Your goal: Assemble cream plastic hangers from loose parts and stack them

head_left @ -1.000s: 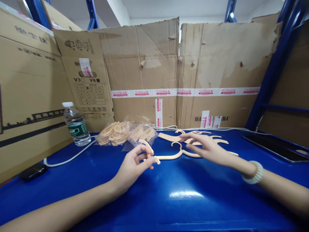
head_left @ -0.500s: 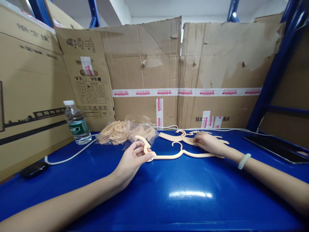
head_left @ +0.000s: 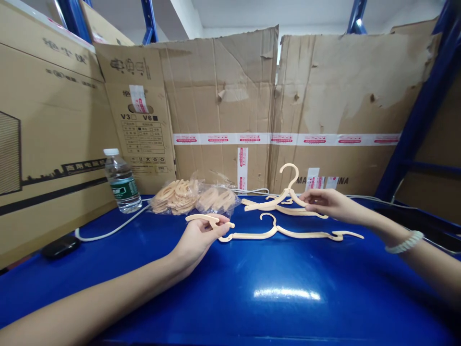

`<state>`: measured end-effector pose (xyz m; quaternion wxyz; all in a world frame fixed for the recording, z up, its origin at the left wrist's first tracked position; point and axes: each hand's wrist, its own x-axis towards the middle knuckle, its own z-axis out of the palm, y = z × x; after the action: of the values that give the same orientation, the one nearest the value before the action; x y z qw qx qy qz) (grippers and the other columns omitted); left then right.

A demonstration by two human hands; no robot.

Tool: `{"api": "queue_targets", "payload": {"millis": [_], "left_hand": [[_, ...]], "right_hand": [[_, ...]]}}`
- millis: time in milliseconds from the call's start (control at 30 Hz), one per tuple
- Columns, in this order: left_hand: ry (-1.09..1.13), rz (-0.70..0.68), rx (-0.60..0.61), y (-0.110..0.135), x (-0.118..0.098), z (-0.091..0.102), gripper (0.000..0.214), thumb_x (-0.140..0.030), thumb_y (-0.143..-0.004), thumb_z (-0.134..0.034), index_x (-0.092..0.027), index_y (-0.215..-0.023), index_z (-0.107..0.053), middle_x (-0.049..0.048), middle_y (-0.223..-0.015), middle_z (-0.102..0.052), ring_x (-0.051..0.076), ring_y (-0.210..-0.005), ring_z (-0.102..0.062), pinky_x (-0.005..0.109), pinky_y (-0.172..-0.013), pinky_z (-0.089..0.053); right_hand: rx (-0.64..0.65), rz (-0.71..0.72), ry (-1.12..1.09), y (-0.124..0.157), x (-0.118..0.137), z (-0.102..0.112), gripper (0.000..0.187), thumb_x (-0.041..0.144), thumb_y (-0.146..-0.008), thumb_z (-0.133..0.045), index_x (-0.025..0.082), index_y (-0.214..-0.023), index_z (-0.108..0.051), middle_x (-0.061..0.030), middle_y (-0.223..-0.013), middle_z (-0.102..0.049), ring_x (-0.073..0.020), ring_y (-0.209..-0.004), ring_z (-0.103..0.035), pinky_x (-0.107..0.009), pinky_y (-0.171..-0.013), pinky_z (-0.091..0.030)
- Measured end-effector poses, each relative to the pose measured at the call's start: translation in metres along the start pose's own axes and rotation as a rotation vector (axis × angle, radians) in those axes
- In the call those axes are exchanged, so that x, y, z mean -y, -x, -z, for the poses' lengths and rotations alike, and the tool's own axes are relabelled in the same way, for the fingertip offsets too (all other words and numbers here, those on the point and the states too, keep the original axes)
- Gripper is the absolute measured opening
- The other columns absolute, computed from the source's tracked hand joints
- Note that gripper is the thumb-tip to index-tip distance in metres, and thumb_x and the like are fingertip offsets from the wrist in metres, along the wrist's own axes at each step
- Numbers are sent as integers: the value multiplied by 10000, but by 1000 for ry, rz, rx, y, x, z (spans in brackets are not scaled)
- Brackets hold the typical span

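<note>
My left hand (head_left: 201, 239) is closed, thumb and fingers pinching a beige hooked hanger end piece (head_left: 200, 218). This piece is right at the left end of a beige clothes hanger (head_left: 252, 236) lying on the blue table; whether the two are joined I cannot tell. That hanger has a curled hook in the middle and a hooked end piece (head_left: 351, 234) at its right. My right hand (head_left: 326, 204) is closed on the right arm of another hanger (head_left: 289, 180), which is tilted up with its hook standing upright. Behind it, more hanger parts (head_left: 298, 210) lie partly hidden.
Clear plastic bags of beige hanger parts (head_left: 175, 197) (head_left: 216, 199) lie at the back left. A water bottle (head_left: 122, 185) stands beside them. A black mouse-like object (head_left: 60, 247) is at the left, a dark flat device (head_left: 425, 223) at the right. Cardboard (head_left: 223, 105) walls the back.
My right hand has lifted a hanger from the pile, raising its hook. In my left hand, the hooked end piece has turned flatter. The view has shifted slightly.
</note>
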<state>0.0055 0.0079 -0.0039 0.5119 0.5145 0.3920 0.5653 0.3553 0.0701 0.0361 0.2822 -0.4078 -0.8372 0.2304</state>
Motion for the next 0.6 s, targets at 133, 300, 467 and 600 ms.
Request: {"api": "queue_targets", "payload": {"millis": [133,300,467,600], "left_hand": [[-9,-38,68,-1,2,1,248,-270,-596,-854,-140,-730,-692,10,-683,-640,129,-653,-554,236,-622,-424],[6,-44,153,0,2,2,231,-266,-629,-848,-136,-695,-670,5,-680,-617,114,-636,-538,220,-604,-418],[135,59,249,2,4,4,237,-273,-665,-846,-131,-756,-681,57,-914,-664,125,-751,-591,244,-741,-473],[191,129,271,4,2,2,270,-297,-674,-849,-127,-801,-683,75,-903,-689,165,-837,-641,271,-814,-498]], "right_hand": [[83,49,-26,6,22,3,346,515,-835,-628,170,-839,-602,-43,-849,-585,-188,-814,-552,-301,-735,-452],[105,74,-32,10,33,-2,342,506,-818,-651,169,-831,-594,-52,-845,-589,-200,-807,-556,-319,-742,-461],[101,68,2,10,32,-8,370,529,-797,-651,166,-867,-627,-82,-909,-607,-229,-861,-581,-353,-762,-495],[117,23,-32,10,39,-13,386,548,-766,-670,177,-862,-626,-74,-879,-630,-222,-786,-605,-346,-692,-509]]}}
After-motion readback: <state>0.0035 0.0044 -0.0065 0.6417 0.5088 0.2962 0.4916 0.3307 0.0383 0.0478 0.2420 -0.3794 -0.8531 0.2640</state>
